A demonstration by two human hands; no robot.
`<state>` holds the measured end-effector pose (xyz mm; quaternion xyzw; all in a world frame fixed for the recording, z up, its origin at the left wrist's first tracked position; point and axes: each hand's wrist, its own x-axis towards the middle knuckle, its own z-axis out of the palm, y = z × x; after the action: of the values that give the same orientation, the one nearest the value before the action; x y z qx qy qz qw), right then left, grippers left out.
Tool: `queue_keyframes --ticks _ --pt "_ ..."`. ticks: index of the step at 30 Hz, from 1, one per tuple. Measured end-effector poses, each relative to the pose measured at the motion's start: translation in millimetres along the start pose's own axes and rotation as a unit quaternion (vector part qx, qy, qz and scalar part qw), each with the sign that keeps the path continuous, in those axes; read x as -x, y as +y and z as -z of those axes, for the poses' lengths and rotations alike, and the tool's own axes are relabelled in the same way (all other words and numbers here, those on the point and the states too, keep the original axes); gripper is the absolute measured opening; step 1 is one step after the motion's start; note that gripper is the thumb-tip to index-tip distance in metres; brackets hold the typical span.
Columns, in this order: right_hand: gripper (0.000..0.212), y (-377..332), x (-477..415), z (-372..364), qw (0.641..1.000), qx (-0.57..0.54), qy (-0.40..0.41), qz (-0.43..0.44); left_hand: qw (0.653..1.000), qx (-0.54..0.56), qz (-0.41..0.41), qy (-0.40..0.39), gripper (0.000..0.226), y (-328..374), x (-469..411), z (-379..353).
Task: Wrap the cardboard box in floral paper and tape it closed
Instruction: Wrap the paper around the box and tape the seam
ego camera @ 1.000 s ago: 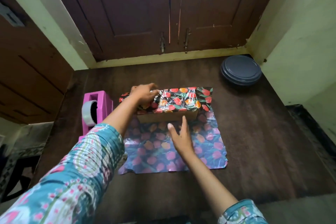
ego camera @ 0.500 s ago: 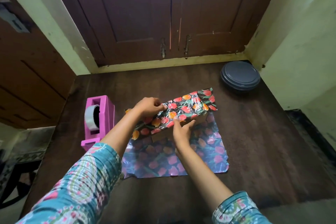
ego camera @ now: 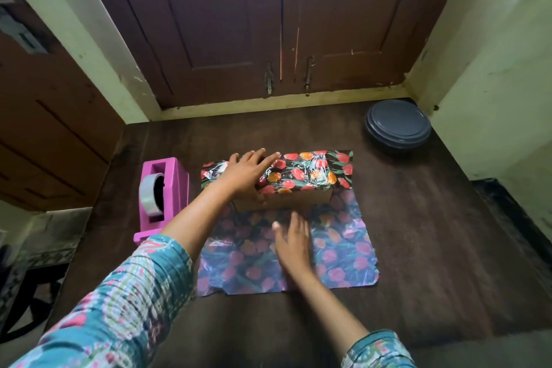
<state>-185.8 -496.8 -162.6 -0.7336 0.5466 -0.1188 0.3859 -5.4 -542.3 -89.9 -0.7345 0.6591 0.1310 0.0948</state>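
Floral paper (ego camera: 328, 248) covers the cardboard box (ego camera: 298, 202) top under the left hand (ego camera: 248, 173), fingers flat and spread; right hand (ego camera: 294, 245), fingers straight, over the loose near flap; nothing taped yet

Dim, soft indoor light; walls (ego camera: 493, 69) brighter than dark tabletop (ego camera: 433, 233). Specular glare on floral paper (ego camera: 310, 173). Right hand (ego camera: 294, 245) motion-blurred. Wide-angle bending at frame edges; sleeve (ego camera: 119, 308) near camera soft.

On surface (ego camera: 433, 233): box (ego camera: 298, 202) sitting on paper (ego camera: 343, 248), paper lying over its top; tape dispenser (ego camera: 167, 188) standing left of box; round dish (ego camera: 397, 128) sitting behind, right; left hand (ego camera: 248, 173) resting on box top.
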Motion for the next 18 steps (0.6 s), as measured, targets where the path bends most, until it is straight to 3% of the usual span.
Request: queue_keyframes --ticks 1,3,7,10,13,18 --pt "0.059 13.8 3.8 -2.5 0.990 0.119 -0.004 0.073 1.000 0.004 0.002 -0.006 0.113 -1.7 -2.3 0.3" --pt "0.063 34.4 8.1 -8.2 0.964 0.223 -0.035 0.142 1.000 0.005 0.004 -0.020 0.114 -5.1 -5.8 1.0" --pt "0.076 41.4 7.4 -4.4 0.945 0.254 -0.085 0.187 1.000 -0.018 -0.009 -0.020 0.115 -9.7 -11.6 0.6" --pt "0.092 54.0 4.7 2.5 0.907 0.300 -0.136 0.263 1.000 -0.021 -0.009 -0.018 0.114 -9.8 -12.9 -0.4" --pt "0.080 57.2 0.4 17.0 0.889 0.256 -0.172 0.338 1.000 -0.027 -0.008 -0.015 0.114 -8.7 -10.6 -1.2" --pt "0.039 49.5 0.3 13.2 0.862 0.232 -0.100 0.440 1.000 -0.017 -0.007 -0.023 0.115 -6.5 -8.1 0.9"
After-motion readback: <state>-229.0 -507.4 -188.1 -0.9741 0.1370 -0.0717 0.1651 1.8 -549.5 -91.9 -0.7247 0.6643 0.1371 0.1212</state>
